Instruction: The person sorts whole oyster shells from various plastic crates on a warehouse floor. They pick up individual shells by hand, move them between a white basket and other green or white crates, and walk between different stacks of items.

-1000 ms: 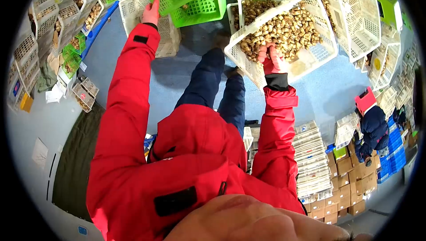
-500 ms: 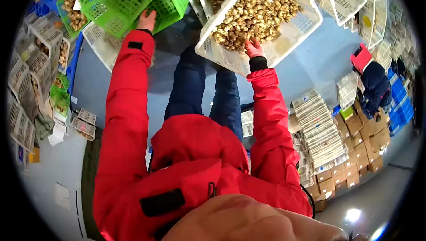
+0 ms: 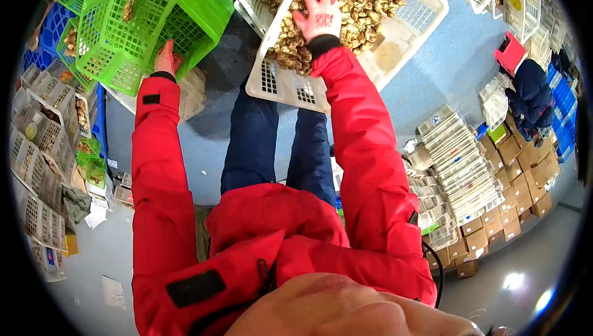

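Observation:
My left hand (image 3: 165,59) is at the lower edge of a green plastic crate (image 3: 126,27), its fingers partly hidden and apparently gripping the rim. A single brown lumpy piece (image 3: 128,8) shows inside that crate. A second green crate (image 3: 207,8) stands against it on the right. My right hand (image 3: 321,16), fingers spread, lies on a heap of brown, lumpy pieces that look like oysters (image 3: 361,8). They fill much of a tilted white crate (image 3: 426,42), whose lower right end is bare. It is unclear whether anything is under my right palm.
More white crates (image 3: 46,132) line the left side. White crates (image 3: 460,169) are stacked at the right, beside cardboard boxes (image 3: 506,194). A person in dark clothes (image 3: 531,95) bends near a red container (image 3: 510,53). My legs (image 3: 250,138) are below the white crate.
My left hand and the green crates have shifted left and lower in view. My right hand has moved up and left from the heap's lower edge onto its top, fingers spreading.

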The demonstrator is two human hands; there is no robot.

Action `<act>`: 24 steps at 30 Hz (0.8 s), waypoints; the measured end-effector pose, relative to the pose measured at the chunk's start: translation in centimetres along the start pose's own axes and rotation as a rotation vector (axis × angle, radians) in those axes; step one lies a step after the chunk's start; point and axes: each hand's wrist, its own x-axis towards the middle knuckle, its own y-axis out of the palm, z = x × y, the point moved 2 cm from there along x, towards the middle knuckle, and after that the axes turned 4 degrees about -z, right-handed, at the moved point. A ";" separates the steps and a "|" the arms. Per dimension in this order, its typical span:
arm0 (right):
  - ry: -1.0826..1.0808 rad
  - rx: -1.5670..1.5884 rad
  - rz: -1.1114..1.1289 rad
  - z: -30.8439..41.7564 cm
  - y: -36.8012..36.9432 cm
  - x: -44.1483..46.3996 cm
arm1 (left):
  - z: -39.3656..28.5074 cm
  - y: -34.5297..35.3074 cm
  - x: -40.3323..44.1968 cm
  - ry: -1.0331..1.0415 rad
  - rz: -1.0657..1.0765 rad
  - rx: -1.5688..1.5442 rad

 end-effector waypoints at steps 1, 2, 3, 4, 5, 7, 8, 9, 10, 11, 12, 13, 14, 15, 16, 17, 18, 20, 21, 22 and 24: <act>-0.047 -0.028 0.025 -0.5 -0.4 -1.4 | -0.2 0.3 0.0 -0.037 -0.046 0.016; -0.107 -0.058 0.025 -1.8 -0.6 -3.0 | -0.2 0.4 -0.3 0.004 -0.047 0.024; -0.111 -0.102 0.141 -3.3 -1.0 -4.3 | 0.1 0.3 -0.8 0.042 -0.050 0.030; -0.118 -0.144 0.253 -4.7 -1.5 -5.3 | 0.2 0.1 -1.5 0.085 -0.054 0.033; -0.083 -0.138 0.250 -5.9 -2.4 -6.1 | -0.1 0.3 -3.0 0.160 -0.032 0.122; 0.044 -0.106 0.206 -8.0 -3.2 -8.0 | 0.2 0.6 -6.6 0.339 0.025 0.148; 0.056 -0.019 0.125 -8.6 -3.8 -8.8 | 0.5 0.7 -8.9 0.429 0.053 0.166; 0.067 0.009 0.071 -8.5 -4.2 -9.5 | -0.1 1.6 -13.0 0.523 0.069 0.210; 0.078 0.034 0.016 -8.1 -4.8 -10.5 | -1.3 3.2 -18.0 0.617 0.086 0.253; 0.080 0.083 0.169 -5.4 -7.6 -11.3 | -2.0 4.6 -22.1 0.671 0.151 0.379; -0.041 0.302 0.073 -5.1 -5.2 -14.5 | -2.1 6.2 -25.3 0.722 0.217 0.507; 0.061 0.383 0.352 -2.9 -6.0 -16.7 | -1.4 8.2 -27.7 0.802 0.356 0.529; 0.029 0.491 0.379 -1.5 -4.9 -20.0 | -0.9 10.1 -30.0 0.883 0.494 0.548; 0.039 0.445 0.624 0.3 -6.6 -20.5 | -0.8 12.4 -32.3 1.019 0.536 0.667; -0.160 0.325 0.421 0.5 -5.8 -21.9 | -0.8 14.1 -34.2 1.154 0.573 0.787; -0.084 0.280 0.420 0.4 -5.4 -21.9 | -0.5 14.9 -34.7 1.190 0.534 0.820; -0.010 0.234 0.420 -0.1 -4.8 -21.6 | -0.2 15.8 -34.8 1.225 0.492 0.851; 0.155 0.174 0.582 -1.7 -3.2 -21.0 | 0.8 16.4 -33.7 1.303 0.336 0.909; 0.016 0.103 0.593 -1.7 -2.9 -21.3 | 1.2 15.9 -33.1 1.264 0.215 0.879; -0.018 0.057 0.575 -1.8 -2.2 -21.7 | 1.5 15.3 -32.6 1.227 0.091 0.845; -0.058 0.077 0.649 -2.3 -2.8 -21.4 | 3.4 13.5 -30.2 1.127 0.064 0.912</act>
